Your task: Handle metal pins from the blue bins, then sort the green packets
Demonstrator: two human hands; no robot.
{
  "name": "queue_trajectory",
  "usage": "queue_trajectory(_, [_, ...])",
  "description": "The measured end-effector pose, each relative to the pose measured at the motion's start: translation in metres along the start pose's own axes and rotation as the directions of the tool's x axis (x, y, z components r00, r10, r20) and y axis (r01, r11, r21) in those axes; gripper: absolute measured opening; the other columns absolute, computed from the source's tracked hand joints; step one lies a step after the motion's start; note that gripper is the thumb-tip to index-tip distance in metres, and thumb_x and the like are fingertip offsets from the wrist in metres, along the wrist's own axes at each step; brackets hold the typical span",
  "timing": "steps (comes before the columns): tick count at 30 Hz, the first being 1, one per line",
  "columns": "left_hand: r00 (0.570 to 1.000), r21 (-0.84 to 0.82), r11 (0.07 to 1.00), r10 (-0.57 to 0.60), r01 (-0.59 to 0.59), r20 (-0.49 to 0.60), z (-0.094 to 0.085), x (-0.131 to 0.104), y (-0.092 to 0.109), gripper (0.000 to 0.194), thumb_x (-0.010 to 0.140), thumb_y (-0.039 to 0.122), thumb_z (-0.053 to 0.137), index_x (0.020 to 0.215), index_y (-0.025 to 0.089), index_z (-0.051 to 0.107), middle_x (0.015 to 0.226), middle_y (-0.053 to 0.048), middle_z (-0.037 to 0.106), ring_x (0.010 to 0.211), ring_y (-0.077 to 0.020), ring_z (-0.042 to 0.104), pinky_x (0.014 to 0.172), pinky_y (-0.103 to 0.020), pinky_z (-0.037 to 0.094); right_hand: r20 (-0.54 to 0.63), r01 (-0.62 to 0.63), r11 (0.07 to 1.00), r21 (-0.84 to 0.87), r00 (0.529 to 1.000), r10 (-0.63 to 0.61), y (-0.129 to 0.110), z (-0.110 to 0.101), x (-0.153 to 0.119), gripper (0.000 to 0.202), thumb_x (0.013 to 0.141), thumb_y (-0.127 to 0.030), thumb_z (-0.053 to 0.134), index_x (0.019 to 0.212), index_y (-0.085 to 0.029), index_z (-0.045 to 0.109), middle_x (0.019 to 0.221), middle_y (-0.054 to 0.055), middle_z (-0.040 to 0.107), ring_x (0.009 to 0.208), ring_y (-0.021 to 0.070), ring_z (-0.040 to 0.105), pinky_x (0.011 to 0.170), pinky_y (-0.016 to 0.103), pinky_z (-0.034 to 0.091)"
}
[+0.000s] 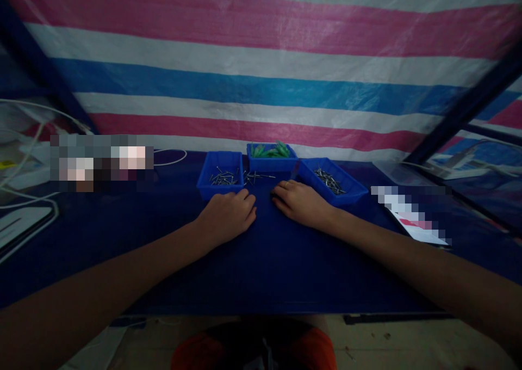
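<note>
On the dark blue table, my left hand rests palm down at the front of the left blue bin, fingers bent loosely and slightly apart. This bin has thin metal nails or screws in it. My right hand lies just left of the right blue bin, its fingers extended and a little apart; nothing held shows. That bin contains similar metal pieces. A few loose metal pieces lie between the bins. What is under both palms is hidden.
Behind, a third blue bin holds green pieces. A white sheet or card, partly blurred out, lies at right. White cables and a white-edged device are at left. A striped plastic sheet closes the back.
</note>
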State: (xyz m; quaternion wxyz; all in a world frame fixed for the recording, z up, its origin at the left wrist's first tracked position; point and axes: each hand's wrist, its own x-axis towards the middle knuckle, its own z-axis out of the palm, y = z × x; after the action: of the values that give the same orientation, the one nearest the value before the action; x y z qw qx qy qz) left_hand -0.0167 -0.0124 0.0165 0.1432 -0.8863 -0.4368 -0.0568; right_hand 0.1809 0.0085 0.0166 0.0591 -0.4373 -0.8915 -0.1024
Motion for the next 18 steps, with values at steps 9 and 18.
queue_trajectory(9, [0.998,0.005,0.999,0.033,-0.032,-0.047,0.006,0.0,-0.004,0.024,0.089,0.029,0.038,0.091,0.015,0.057,0.084,-0.006,0.06,0.069,-0.0188,0.06,0.048,-0.025,0.04,0.014,-0.11,0.994,0.013,0.994,0.11,-0.02,0.008,0.051,0.026,0.089,-0.032,0.039,0.095,-0.015,0.057,0.087,0.01,0.066,0.073,0.0201,0.062,0.058,0.028,0.041])
queue_trajectory(18, [0.999,-0.011,0.999,0.044,-0.044,-0.013,0.001,-0.001,-0.003,0.024,0.089,0.028,0.037,0.088,0.016,0.057,0.084,-0.005,0.059,0.069,-0.0201,0.06,0.047,-0.026,0.041,0.017,-0.139,0.99,0.008,0.99,0.139,-0.011,0.004,0.047,0.023,0.089,-0.027,0.037,0.092,-0.016,0.056,0.081,0.009,0.066,0.065,0.0183,0.06,0.056,0.027,0.038])
